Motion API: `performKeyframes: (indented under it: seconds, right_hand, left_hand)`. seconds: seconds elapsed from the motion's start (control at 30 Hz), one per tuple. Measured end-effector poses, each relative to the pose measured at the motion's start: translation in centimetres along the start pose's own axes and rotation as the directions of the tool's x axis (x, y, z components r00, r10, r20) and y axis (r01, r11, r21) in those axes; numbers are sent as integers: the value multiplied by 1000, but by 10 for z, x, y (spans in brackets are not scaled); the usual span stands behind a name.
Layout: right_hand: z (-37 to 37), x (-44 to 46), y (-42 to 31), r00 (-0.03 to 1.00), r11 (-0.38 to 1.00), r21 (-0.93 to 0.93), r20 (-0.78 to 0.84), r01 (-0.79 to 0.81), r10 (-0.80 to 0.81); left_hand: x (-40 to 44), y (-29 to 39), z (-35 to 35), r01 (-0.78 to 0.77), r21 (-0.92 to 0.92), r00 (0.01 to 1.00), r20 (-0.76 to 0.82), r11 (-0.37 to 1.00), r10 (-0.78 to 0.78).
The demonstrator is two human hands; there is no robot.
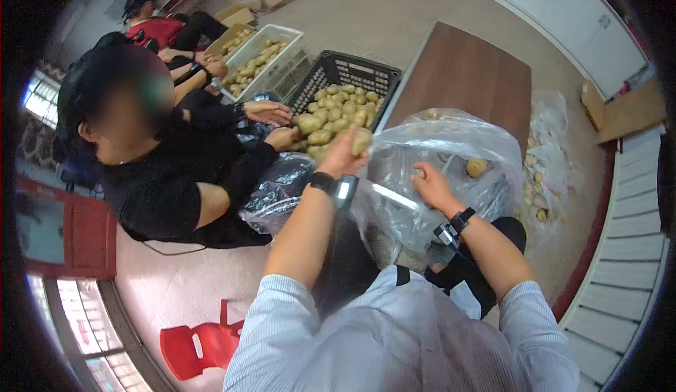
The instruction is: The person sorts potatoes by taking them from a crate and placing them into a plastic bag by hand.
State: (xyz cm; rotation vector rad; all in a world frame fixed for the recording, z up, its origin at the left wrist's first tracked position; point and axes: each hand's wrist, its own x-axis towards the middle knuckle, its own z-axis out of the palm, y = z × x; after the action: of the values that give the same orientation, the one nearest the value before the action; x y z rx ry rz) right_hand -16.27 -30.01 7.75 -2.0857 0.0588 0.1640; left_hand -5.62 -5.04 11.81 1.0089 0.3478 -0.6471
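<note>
My left hand (343,156) is closed around a potato (362,141) above the near right side of a black crate (384,75) heaped with potatoes (336,114). To its right, my right hand (435,189) hangs over a large clear plastic bag (394,170), fingers loosely bent and apart, no potato in them. Whether it touches the film is hard to see. The bag spreads in front of my knees, its mouth wide. One potato (477,167) shows inside it, near the right side.
A co-worker (162,181) in black sits left, both hands by the crate, with another plastic bag (278,195). Beyond are a white crate (278,75) of potatoes and another person (158,29). A brown table (468,75), bagged potatoes (542,181) and a red chair (201,350) stand around.
</note>
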Motion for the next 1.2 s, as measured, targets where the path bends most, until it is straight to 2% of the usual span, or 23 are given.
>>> performKeyframes:
  seconds: [0.07, 0.1, 0.13, 0.17, 0.2, 0.27, 0.3, 0.33, 0.37, 0.4, 0.43, 0.5, 0.57, 0.7, 0.77, 0.87, 0.9, 0.93, 1.0, 1.03, 1.2]
  right_hand:
    - [-18, -2, 15, 990, 985, -162, -121, 50, -70]
    - [-27, -2, 25, 989, 986, -165, -140, 29, -53]
    - [-36, 3, 42, 955, 934, -349, -248, 71, -165]
    - [-46, 6, 46, 900, 847, -525, -322, 88, -293]
    - [-57, 8, 50, 900, 847, -526, -329, 77, -287]
    - [-78, 8, 41, 881, 725, -674, -420, -142, -218]
    - [-84, 11, 44, 881, 727, -672, -421, -142, -217]
    - [-91, 15, 52, 924, 684, -695, -373, -221, -80]
    - [-95, 19, 66, 944, 629, -723, -325, -287, 58]
    - [-95, 20, 80, 946, 633, -721, -321, -280, 53]
    - [-94, 22, 101, 943, 658, -710, -333, -250, -1]
    - [-86, 20, 106, 938, 683, -699, -341, -212, -58]
    - [-85, 10, 90, 918, 686, -678, -395, -264, -37]
    - [-84, 5, 73, 926, 701, -643, -372, -309, 67]
    - [-80, -1, 66, 943, 591, -785, -311, -184, -121]
    - [-71, -2, 66, 933, 651, -740, -335, -171, -135]
    - [-68, -1, 67, 932, 651, -740, -335, -169, -139]
    - [-64, 0, 65, 920, 697, -691, -374, -190, -120]
    - [-60, -2, 63, 905, 742, -638, -412, -206, -103]
    - [-59, -3, 62, 917, 743, -641, -386, -190, -99]
    - [-56, -4, 67, 926, 735, -660, -355, -154, -124]
  left_hand:
    - [7, -1, -10, -66, -60, 990, -126, 996, 58]
    - [13, -4, -12, -145, -175, 976, -187, 974, 112]
    - [23, -8, -20, -231, -282, 953, -257, 931, 158]
    - [24, -2, -28, -163, -268, 978, -170, 949, 119]
    - [27, -3, -30, -154, -266, 980, -162, 952, 113]
    - [8, 8, -17, -203, -102, 925, -348, 974, 156]
    - [10, 6, -21, -231, -89, 920, -345, 969, 188]
    - [13, 4, -22, -230, -86, 918, -349, 969, 187]
    - [16, 2, -23, -261, -164, 913, -363, 951, 188]
    - [19, 1, -26, -295, -241, 906, -378, 925, 190]
    - [23, 0, -31, -302, -238, 902, -384, 923, 196]
    - [29, 1, -41, -253, -307, 926, -351, 918, 138]
    - [24, 4, -35, -273, -305, 912, -384, 912, 145]
    - [23, 5, -35, -295, -282, 897, -411, 913, 163]
    - [25, 7, -37, -286, -277, 901, -404, 917, 159]
    - [37, -2, -55, -271, -296, 902, -409, 916, 135]
    - [48, -11, -70, -367, 81, 868, -328, 927, 373]
    - [49, -12, -72, -393, 269, 843, -276, 879, 462]
    - [50, -13, -77, -418, 610, 764, -164, 673, 623]
    - [48, -10, -77, -354, 512, 813, -245, 783, 528]
    - [51, -4, -88, -108, 576, 876, -330, 811, 351]
